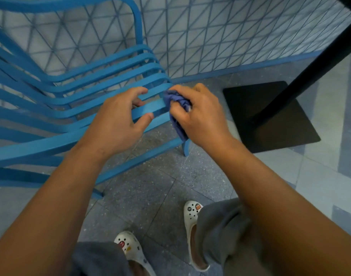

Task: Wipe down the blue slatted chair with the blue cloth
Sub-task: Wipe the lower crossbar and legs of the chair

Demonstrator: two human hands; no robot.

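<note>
The blue slatted chair fills the left half of the view, its curved slats running from upper left down to the seat's front edge. My left hand grips one of the front slats, fingers curled over it and thumb below. My right hand holds the bunched blue cloth and presses it against the right end of the same slats. Part of the cloth hangs down below my palm.
A black table base with a slanted black post stands on the floor to the right. A tiled wall rises behind the chair. My feet in white clogs stand on the speckled floor.
</note>
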